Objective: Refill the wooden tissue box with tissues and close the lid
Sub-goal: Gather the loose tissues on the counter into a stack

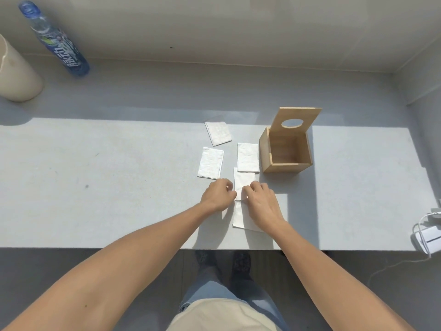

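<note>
Sunlit grey table (95, 187): wooden tissue box (286, 152) open, empty; both hands' fingers (248, 187) pinching folded tissue (241, 211).

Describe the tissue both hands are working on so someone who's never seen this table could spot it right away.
Start at the open wooden box on the table and look toward the table's near edge. The tissue there is the nearest of four, long and narrow. It alone has the left hand and right hand on it, and its far end slips under another tissue beside the box.
</note>
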